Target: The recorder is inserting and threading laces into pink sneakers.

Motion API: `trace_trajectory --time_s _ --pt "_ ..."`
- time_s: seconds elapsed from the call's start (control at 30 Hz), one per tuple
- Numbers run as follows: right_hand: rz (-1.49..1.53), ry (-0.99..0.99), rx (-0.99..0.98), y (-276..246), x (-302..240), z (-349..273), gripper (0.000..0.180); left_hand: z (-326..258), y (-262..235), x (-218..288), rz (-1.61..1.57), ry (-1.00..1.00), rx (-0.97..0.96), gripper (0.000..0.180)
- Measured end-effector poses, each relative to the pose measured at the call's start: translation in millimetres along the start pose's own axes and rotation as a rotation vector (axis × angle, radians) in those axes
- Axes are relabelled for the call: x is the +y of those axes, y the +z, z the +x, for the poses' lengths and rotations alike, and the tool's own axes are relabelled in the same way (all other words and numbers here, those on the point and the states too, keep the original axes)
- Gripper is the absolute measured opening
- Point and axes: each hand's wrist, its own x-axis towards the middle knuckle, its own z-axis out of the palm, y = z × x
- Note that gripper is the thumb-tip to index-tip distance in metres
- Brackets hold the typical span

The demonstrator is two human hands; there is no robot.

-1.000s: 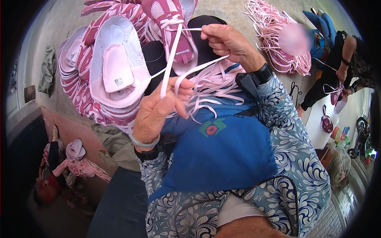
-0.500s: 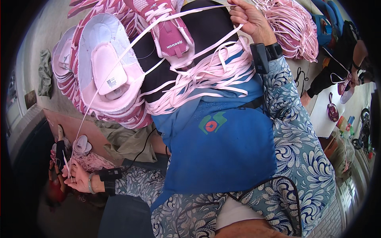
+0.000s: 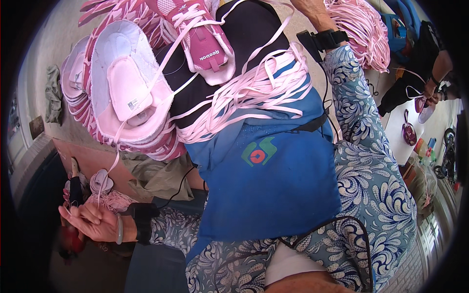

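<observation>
A pink and maroon shoe upper (image 3: 207,46) lies across my black-covered lap, laces threaded through its front. From it a pale pink shoelace (image 3: 163,63) runs down to the left, over a stack of shoe uppers, to my left hand (image 3: 95,222). That hand is held out low at the left, fingers curled around the lace. My right hand (image 3: 312,10) is at the top edge, its fingers cut off by the picture's rim. Another length of lace rises beside it. A bundle of loose pink laces (image 3: 249,100) rests on my blue apron (image 3: 273,195).
White-lined shoe uppers (image 3: 129,93) are stacked left of my lap. A larger pink lace bundle (image 3: 359,31) hangs at the upper right. A co-worker's hand (image 3: 430,93) handles a shoe part at far right, near a white table (image 3: 398,139). Another person is at lower left.
My right hand has moved up, partly out of the picture, and the laces by it have slackened. My left hand has turned, and its lace hangs looser. The shoe upper has shifted slightly.
</observation>
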Motion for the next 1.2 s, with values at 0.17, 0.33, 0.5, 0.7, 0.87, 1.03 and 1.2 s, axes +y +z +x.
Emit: trace_trajectory --time_s 0.17,0.33,0.5,0.7,0.87,1.03,1.2 --pt "0.629 0.431 -0.536 -103.5 -143.9 -1.4 0.016 -29.8 127.1 -124.7 0.211 -0.412 -0.177 0.03" --pt "0.687 -0.281 -0.548 -101.8 -153.7 -21.5 0.014 -33.7 175.6 -176.8 0.492 -0.439 -0.295 0.019" --pt "0.62 -0.26 -0.279 -81.5 -177.4 -16.7 0.023 -18.7 170.0 -202.6 0.802 -0.244 -0.344 0.021" --pt "0.482 -0.337 -0.298 -50.0 -154.0 -8.6 0.014 4.4 186.7 -188.4 0.979 -0.408 -0.415 0.02" --pt "0.556 -0.417 -0.235 -72.8 -140.6 3.1 0.013 8.6 181.7 -200.0 0.791 -0.423 -0.454 0.024" --pt "0.566 -0.213 -0.434 -90.8 -151.8 -22.3 0.016 11.7 178.7 -201.3 0.777 -0.423 -0.461 0.025" --pt "0.479 -0.394 -0.516 -93.1 -152.5 -37.7 0.018 19.3 180.0 -201.9 0.76 -0.493 -0.477 0.026"
